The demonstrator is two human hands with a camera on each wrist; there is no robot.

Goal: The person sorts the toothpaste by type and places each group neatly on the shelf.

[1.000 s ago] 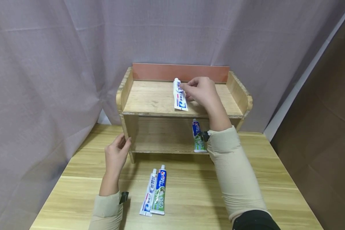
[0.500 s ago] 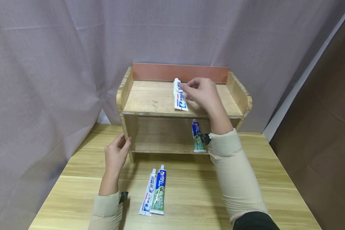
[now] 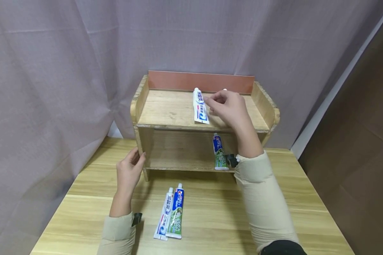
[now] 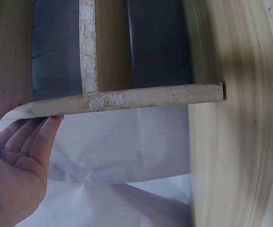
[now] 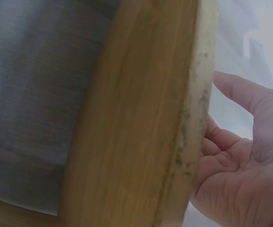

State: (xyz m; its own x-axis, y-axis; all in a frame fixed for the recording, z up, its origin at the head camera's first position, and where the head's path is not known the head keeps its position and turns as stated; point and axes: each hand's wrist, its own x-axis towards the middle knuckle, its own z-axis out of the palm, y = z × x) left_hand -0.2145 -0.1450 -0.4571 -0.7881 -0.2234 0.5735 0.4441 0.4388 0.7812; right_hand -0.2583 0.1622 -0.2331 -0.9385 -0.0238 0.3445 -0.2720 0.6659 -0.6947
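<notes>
My left hand (image 3: 129, 170) holds the left side panel of a small two-tier wooden shelf (image 3: 166, 109). In the left wrist view, the thumb lies on one face of that side panel (image 4: 160, 97) and the fingers on the other. Over the upper shelf, my right hand (image 3: 228, 108) hovers just right of a white toothpaste tube (image 3: 200, 108), fingers loosely bent with nothing seen between them. Behind this hand a white cap (image 3: 225, 89) peeks out; the rest is hidden. The right wrist view has the hand (image 5: 245, 165) partly behind the shelf board (image 5: 132, 132), thumb and fingers apart.
A blue-green toothpaste tube (image 3: 220, 152) lies on the lower shelf, beside the right wrist's black camera. On the wooden table (image 3: 210, 219), a white tube (image 3: 164, 216) and a blue-green tube (image 3: 177, 212) lie side by side. Grey cloth (image 3: 67, 71) hangs behind.
My right hand has drawn slightly right and toward me, away from the white toothpaste tube, uncovering the cap behind it. The left hand stays on the side panel.
</notes>
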